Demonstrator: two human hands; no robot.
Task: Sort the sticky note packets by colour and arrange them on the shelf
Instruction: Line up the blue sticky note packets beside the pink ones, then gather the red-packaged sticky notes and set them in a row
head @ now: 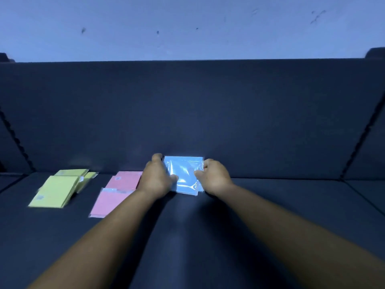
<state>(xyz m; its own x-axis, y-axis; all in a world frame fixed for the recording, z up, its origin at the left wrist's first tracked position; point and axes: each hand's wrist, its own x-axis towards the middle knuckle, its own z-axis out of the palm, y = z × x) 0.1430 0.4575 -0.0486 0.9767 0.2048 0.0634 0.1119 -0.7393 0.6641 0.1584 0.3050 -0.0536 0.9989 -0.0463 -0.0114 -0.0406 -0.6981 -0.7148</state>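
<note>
Blue packets [184,175]: shiny wrapped stack on the dark shelf [270,205], against its back wall — centre.
Left hand [157,177]: gripping the stack's left edge.
Right hand [214,177]: gripping its right edge.
Pink packets [113,197]: just left of the hands.
Yellow packets [57,189]: further left — loosely overlapping.
</note>
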